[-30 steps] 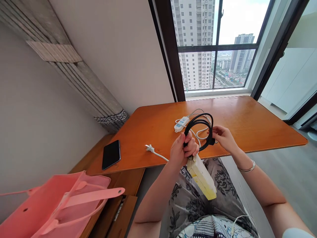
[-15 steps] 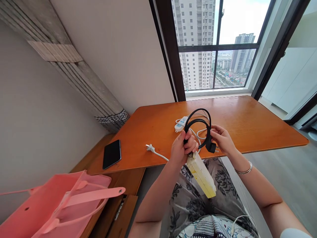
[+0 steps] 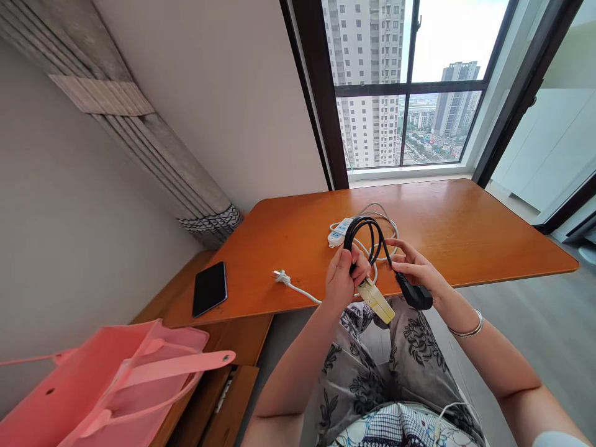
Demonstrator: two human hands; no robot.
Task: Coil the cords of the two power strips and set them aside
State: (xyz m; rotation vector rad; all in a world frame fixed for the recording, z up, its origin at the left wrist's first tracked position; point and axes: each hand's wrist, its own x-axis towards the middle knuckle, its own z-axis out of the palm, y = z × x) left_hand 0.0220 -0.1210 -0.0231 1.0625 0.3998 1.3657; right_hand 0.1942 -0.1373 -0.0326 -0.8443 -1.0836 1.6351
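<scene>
Cord (image 3: 356, 225) within the curled left fingers (image 3: 362, 266)

In front of you stood orange-brown tbl (image 3: 479, 236), glossy top, rounded corners. On yr left, nr edge: dark-screened device (image 3: 210, 289), lying flat. Approx mid-tbl: white pwr strip (image 3: 340, 232) w/ blue-ish sockets, white cord (image 3: 396, 231) looped beside. Betw. those, white plug (image 3: 282, 277), prongs twd yr left.
</scene>
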